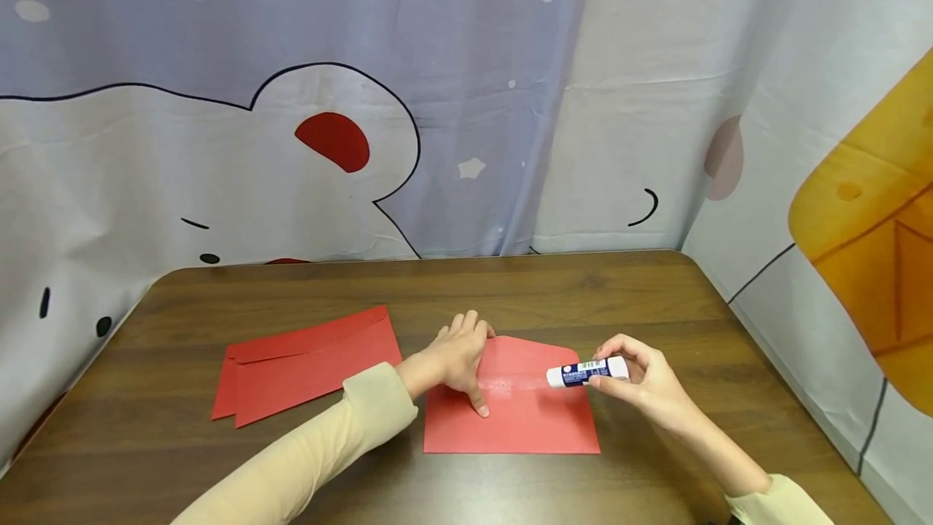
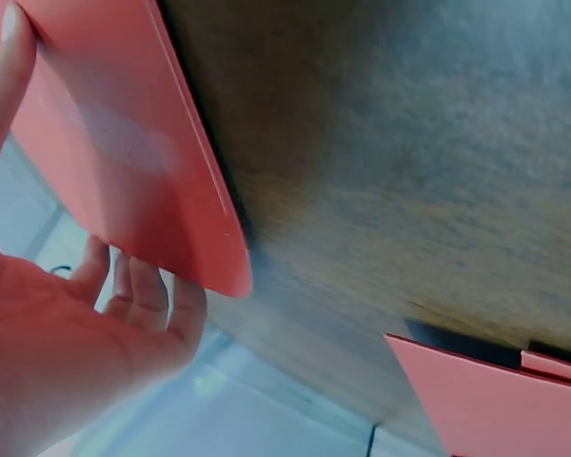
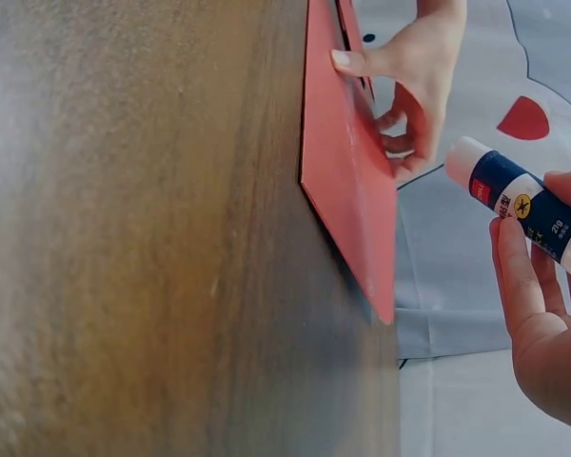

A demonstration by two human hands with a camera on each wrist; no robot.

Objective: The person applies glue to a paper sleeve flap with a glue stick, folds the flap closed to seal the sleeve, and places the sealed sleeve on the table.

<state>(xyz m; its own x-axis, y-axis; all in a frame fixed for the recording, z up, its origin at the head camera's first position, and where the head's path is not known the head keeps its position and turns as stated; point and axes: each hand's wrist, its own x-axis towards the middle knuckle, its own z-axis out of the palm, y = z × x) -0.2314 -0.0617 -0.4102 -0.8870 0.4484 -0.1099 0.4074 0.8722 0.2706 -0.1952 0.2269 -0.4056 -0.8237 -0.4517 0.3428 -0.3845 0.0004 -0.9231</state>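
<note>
A red envelope (image 1: 521,428) lies on the table with its flap unfolded away from the person; a shiny whitish streak runs along the fold. My left hand (image 1: 459,355) rests spread over its left side. The thumb presses on the envelope's face, while the other fingers touch the flap's edge in the left wrist view. Above the envelope's right side, my right hand (image 1: 641,379) pinches a glue stick (image 1: 586,371) between thumb and fingers. The stick has a blue label and white ends, is held nearly level, and stays apart from the paper.
Two more red envelopes (image 1: 317,363) lie overlapping on the brown wooden table (image 1: 619,290), left of the left hand. Behind the table and along its right side hangs a printed curtain (image 1: 466,104).
</note>
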